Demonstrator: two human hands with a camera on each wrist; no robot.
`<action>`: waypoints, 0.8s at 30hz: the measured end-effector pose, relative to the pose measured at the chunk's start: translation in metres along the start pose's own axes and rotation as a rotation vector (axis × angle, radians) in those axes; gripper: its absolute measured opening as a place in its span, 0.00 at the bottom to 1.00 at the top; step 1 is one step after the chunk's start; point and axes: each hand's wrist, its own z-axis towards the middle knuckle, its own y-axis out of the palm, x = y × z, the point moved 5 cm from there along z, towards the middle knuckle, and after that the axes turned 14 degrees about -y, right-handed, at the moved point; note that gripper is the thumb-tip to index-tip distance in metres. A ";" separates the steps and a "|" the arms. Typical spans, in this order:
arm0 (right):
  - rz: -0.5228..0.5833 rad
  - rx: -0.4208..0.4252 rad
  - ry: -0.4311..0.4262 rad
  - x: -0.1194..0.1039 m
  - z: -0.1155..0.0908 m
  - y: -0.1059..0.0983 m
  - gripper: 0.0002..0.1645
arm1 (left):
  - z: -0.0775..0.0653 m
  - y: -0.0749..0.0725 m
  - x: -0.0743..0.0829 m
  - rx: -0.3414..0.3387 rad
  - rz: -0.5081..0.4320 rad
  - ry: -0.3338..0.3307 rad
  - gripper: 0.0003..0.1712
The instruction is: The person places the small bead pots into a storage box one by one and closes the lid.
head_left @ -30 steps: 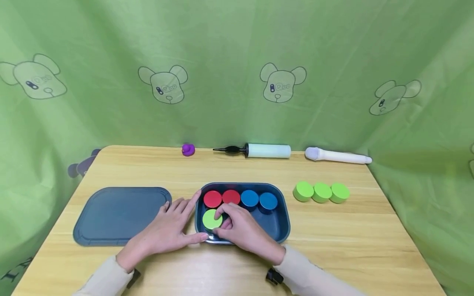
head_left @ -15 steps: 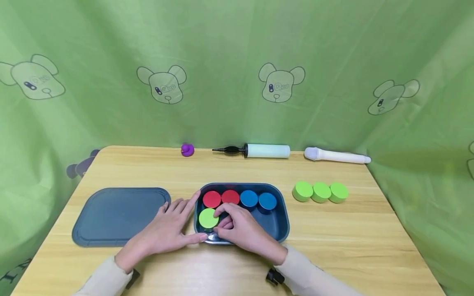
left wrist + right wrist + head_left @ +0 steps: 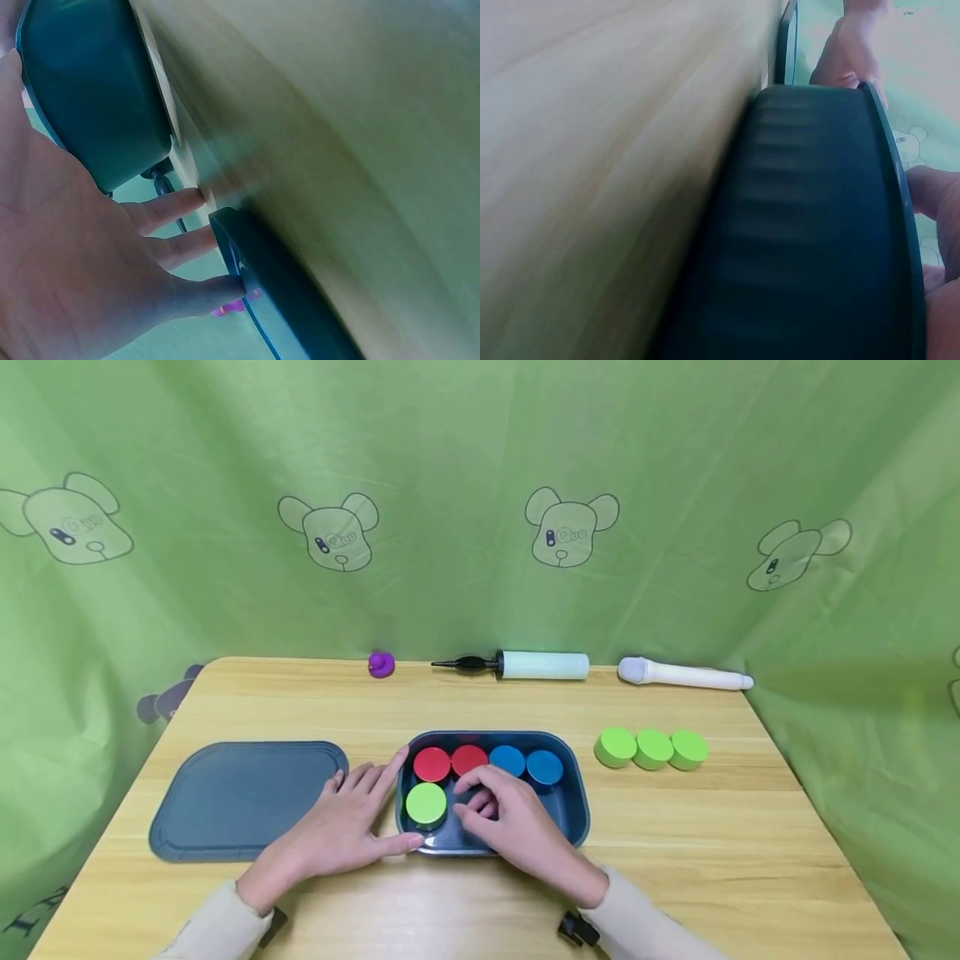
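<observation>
A dark blue-grey box (image 3: 517, 852) holds two red discs (image 3: 432, 764), two blue discs (image 3: 544, 767) and one lime-green disc (image 3: 426, 804). The reds and blues line the back row, and the green one sits at the front left. My left hand (image 3: 341, 822) spreads along the box's left end, index finger and thumb at its rim; its other fingertips reach the flat lid (image 3: 300, 300) in the left wrist view. Over the box's middle, just right of the green disc, my right hand (image 3: 510, 814) has loosely bent fingers with nothing between them.
Three lime-green discs (image 3: 653, 749) stand in a row right of the box. The dark lid (image 3: 247, 802) lies to the left. Along the back edge are a purple rubber duck (image 3: 381, 665), a hand pump (image 3: 543, 665) and a white wand-like thing (image 3: 686, 675).
My right hand has let go of the green disc and moved a little to the right. The disc has shifted slightly left, toward the box's end. My left hand has stayed in place.
</observation>
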 end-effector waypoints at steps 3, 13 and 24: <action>-0.014 0.038 -0.014 0.000 -0.005 -0.009 0.10 | 0.000 0.000 0.001 0.000 -0.001 -0.002 0.68; -0.020 0.152 -0.050 0.007 -0.016 -0.038 0.09 | -0.001 0.000 0.001 -0.001 0.003 -0.003 0.68; 0.017 0.299 -0.117 0.020 -0.030 -0.073 0.09 | -0.001 0.000 0.001 -0.011 0.009 -0.001 0.68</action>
